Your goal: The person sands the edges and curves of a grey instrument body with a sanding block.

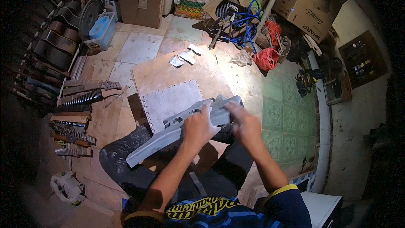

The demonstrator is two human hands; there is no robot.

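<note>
Across my lap lies a grey, angular piece (158, 143) that looks like an electric guitar body, tilted with one long end pointing down to the left. Dark cut-outs show near its middle. My left hand (199, 126) grips it there, with the index finger stretched along the surface and the thumb at the near edge. Over its right end is my right hand (244, 120), its fingers smeared by motion. Whether that hand holds anything cannot be made out. Grey dust marks my dark trousers (122, 147).
Ahead lies a wooden board (168, 74) with a pale foam mat (173, 97) and folded paper pieces (185, 55). Guitar necks (84, 98) are laid out on the left, below racked curved bodies (57, 46). A blue hose (249, 21), red bags (268, 58) and a cardboard box (303, 8) stand far right.
</note>
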